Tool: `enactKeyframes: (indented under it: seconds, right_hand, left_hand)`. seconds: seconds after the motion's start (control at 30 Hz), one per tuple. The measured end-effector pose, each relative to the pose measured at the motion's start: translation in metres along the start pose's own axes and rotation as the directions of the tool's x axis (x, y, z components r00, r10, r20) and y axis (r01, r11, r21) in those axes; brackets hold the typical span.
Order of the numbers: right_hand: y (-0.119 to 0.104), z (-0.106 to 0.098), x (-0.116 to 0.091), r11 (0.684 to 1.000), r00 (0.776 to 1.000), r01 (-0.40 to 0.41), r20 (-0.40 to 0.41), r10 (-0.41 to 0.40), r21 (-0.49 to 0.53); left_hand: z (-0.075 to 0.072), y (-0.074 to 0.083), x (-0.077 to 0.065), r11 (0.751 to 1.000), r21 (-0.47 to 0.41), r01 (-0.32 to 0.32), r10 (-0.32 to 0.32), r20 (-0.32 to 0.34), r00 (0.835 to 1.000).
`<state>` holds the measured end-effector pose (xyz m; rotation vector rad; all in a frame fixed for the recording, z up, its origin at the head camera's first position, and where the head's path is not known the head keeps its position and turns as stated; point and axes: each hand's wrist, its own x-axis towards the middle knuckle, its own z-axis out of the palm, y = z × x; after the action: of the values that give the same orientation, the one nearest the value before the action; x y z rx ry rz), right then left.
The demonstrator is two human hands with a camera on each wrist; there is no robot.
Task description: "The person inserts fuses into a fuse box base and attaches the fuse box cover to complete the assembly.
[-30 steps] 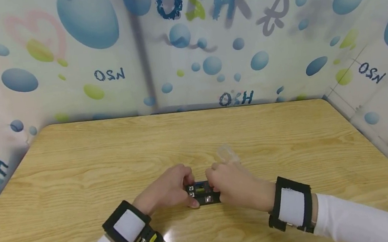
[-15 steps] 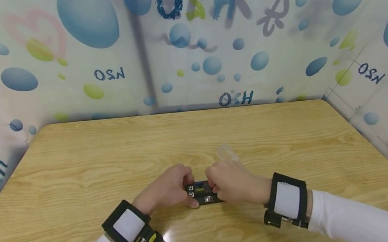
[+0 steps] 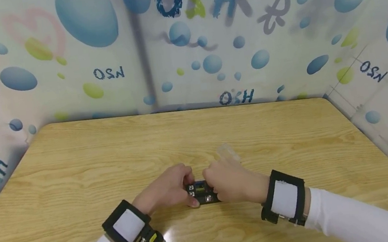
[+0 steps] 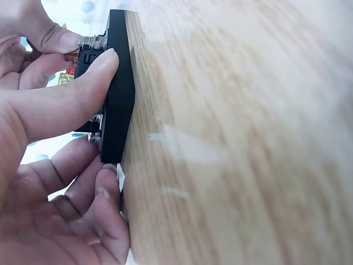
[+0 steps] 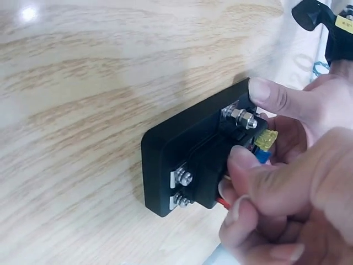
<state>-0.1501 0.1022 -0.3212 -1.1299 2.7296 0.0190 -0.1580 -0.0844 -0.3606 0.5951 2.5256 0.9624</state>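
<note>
A black fuse block (image 3: 201, 199) with metal studs and nuts lies on the table. My left hand (image 3: 168, 188) holds its left end, the thumb along the near edge and fingers at the far side. A yellow blade fuse (image 5: 267, 140) and a blue fuse (image 5: 262, 155) sit in it, with a bit of a red fuse (image 5: 223, 202) showing beside my right fingers. Over the block's right part, my right hand (image 3: 232, 179) pinches a small blade fuse between thumb and forefinger; the fingers hide most of it, so its seating cannot be told.
Just beyond my right hand lies a clear plastic bag (image 3: 226, 151) on the wooden table (image 3: 108, 149). A printed curtain or wall covering (image 3: 165, 50) stands behind the table's far edge. Both wrists wear black straps with cameras.
My right hand and wrist have shifted slightly left and up in the head view, over the block. The left hand and the block stay where they were.
</note>
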Motion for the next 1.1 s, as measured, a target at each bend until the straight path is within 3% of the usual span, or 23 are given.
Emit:
enactKeyframes:
  seconds: [0.27, 0.7, 1.1]
  right_hand:
    - [0.004, 0.003, -0.001, 0.997, 0.999, 0.01, -0.046, -0.007, 0.073]
    - [-0.002, 0.01, -0.009, 1.0, 0.993, 0.011, -0.119, -0.012, -0.006]
    - [0.002, 0.013, -0.013, 0.999, 0.985, 0.054, -0.165, -0.052, 0.008]
  left_hand:
    - [0.001, 0.0, 0.001, 1.0, 0.019, 0.0, 0.0, -0.007, 1.0]
    - [0.001, 0.0, 0.001, 1.0, 0.011, 0.0, 0.0, -0.003, 1.0]
    - [0.0, -0.001, 0.0, 1.0, 0.015, -0.016, 0.016, -0.001, 1.0]
